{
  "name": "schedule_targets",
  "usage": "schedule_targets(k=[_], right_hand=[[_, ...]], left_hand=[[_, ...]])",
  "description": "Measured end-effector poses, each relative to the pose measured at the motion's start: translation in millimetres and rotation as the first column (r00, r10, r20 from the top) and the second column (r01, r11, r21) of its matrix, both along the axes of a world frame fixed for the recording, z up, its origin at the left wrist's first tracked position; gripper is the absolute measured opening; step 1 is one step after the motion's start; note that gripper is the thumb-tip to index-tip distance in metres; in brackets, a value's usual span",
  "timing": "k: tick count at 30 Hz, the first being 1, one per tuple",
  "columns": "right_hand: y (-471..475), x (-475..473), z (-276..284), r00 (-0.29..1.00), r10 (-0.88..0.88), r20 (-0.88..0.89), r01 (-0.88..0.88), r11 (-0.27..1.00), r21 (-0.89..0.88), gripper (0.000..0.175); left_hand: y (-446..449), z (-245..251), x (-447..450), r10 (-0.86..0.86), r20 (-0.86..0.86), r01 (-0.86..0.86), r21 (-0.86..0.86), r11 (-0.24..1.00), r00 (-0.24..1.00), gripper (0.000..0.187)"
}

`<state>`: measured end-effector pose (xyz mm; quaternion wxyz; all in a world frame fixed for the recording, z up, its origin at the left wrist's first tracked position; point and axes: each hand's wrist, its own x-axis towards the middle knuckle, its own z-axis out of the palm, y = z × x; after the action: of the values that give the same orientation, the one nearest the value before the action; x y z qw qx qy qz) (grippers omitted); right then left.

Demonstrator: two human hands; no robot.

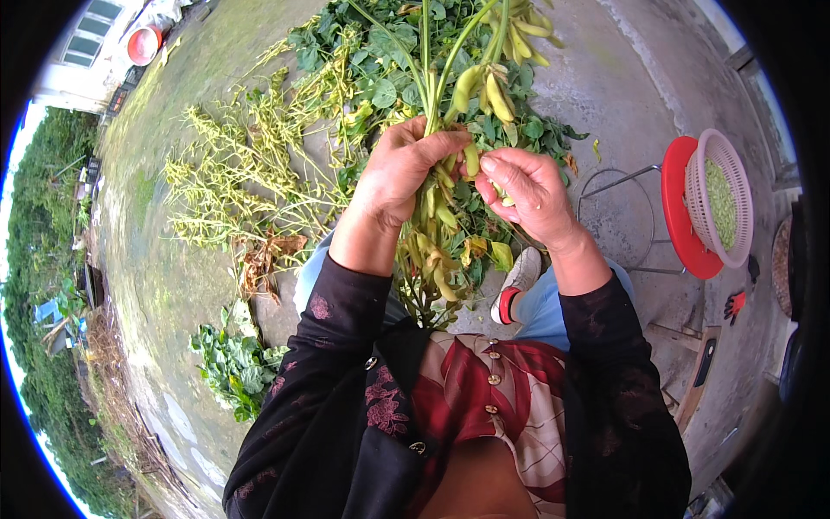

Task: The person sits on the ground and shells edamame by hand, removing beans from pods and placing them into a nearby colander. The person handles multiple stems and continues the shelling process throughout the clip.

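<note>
My left hand (402, 165) grips the green stems of a soybean plant (429, 91) in front of my chest. Plump yellow-green pods (498, 100) hang beside the stems, and more pods (431, 250) dangle below the fist. Between my two hands is one soybean pod (472, 159), its end at the thumb and fingertips of my right hand (528, 188). Pale green shelled beans (506, 194) show within the curled fingers of that hand. The left fingers behind the stems are partly hidden.
Leafy cut plants (382, 48) are heaped ahead, with stripped yellowish stalks (246, 175) to the left. On the right, a pink plastic basket of shelled beans (720, 201) sits on a red round stool (674, 207). A wooden seat (700, 376) and red-black glove (734, 305) lie nearby.
</note>
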<state>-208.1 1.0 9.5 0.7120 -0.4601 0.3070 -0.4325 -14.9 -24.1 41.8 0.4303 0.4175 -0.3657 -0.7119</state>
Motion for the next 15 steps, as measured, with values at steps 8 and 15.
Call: schedule_targets(k=[8, 15], right_hand=[[-2, 1, -1, 0.998, 0.001, -0.068, -0.007, 0.996, -0.09, 0.022], [4, 9, -13, 0.951, -0.239, -0.196, 0.157, 0.92, -0.36, 0.02]], left_hand=[[-1, -3, 0, -0.026, 0.02, 0.027, -0.028, 0.999, 0.999, 0.015], [-1, -2, -5, -0.028, 0.047, 0.03, -0.04, 0.999, 0.999, 0.014]])
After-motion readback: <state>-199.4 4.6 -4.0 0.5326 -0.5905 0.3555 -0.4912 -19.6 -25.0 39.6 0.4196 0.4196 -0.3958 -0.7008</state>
